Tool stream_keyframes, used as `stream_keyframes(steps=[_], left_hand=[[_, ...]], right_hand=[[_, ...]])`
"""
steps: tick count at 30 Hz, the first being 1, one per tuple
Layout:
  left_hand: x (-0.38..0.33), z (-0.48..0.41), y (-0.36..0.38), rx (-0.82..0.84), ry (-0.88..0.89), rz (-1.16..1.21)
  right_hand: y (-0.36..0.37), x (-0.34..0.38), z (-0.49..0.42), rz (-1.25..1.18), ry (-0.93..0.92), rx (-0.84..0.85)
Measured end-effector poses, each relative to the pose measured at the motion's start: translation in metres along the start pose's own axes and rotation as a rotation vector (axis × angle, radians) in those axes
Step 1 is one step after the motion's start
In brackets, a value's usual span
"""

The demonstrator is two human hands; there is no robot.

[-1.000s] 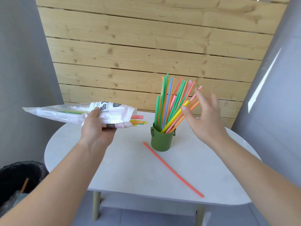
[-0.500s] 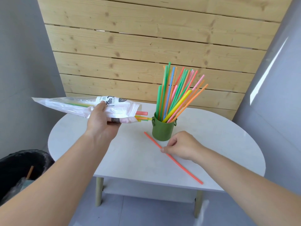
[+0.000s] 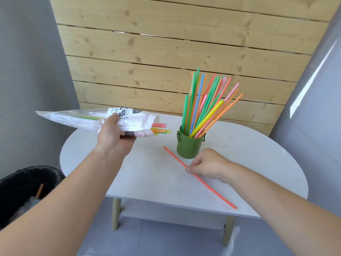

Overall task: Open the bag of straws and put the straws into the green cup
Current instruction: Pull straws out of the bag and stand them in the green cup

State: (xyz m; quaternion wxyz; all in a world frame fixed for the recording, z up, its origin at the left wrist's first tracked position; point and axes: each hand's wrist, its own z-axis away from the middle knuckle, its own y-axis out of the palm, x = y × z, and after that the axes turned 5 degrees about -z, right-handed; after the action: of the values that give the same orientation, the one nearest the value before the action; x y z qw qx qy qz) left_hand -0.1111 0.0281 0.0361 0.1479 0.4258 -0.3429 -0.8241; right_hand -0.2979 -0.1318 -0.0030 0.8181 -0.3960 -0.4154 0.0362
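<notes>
One stray red straw [image 3: 203,182] lay flat on the white table [image 3: 258,154], just in front of the green cup [image 3: 189,146]. The right hand [image 3: 206,166], spread wide beside the standing straws [image 3: 204,106] a second before, had dropped to it. Its fingers were now curled, pinching the straw near mid-length; no lift was evident. The left hand [image 3: 114,137] was unchanged, gripping the bag [image 3: 77,120] level above the table's left side. A few leftover straws [image 3: 160,129] poked from its open mouth toward the cup. Judgement: the spill gets recovered first, then the bag's remainder follows.
</notes>
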Motion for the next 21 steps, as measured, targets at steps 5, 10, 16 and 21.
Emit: stream_keyframes(steps=[5,10,16,21], left_hand=[[-0.008,0.007,0.005,-0.017,0.018,0.027],[-0.009,0.009,0.008,-0.004,0.002,0.038],[-0.002,0.002,0.005,0.015,-0.026,0.031],[0.002,0.003,0.007,0.006,-0.007,0.009]], right_hand=[[-0.036,0.025,0.024,-0.282,-0.182,0.043],[-0.073,0.062,0.039,-0.702,-0.465,-0.226],[-0.096,0.068,0.027,-0.753,-0.598,-0.641],[-0.086,0.057,0.003,-0.72,-0.452,-0.637]])
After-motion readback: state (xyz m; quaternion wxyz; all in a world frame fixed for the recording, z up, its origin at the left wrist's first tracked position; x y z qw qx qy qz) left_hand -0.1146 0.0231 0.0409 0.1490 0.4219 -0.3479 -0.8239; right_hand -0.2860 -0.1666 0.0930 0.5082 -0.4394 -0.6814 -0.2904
